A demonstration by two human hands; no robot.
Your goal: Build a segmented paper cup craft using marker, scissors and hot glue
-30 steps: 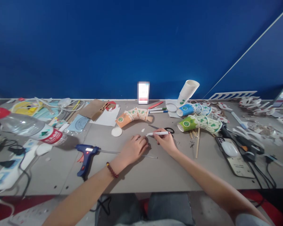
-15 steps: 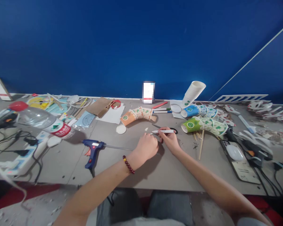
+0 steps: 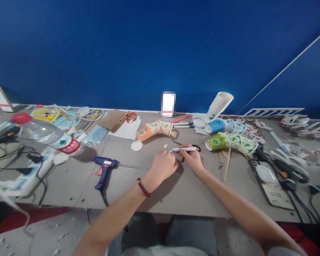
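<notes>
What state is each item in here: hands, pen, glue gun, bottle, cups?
Right hand: fingers closed on the white pen, held level.
Left hand: curled on the table beside the pen tip; contents not visible.
Glue gun: lying on the table, red light on.
Water bottle: on its side, capped.
White cup stack: tilted.
Green cups: nested, lying down.

Craft workshop: glue gun [image 3: 104, 170], paper cups [image 3: 230, 140].
</notes>
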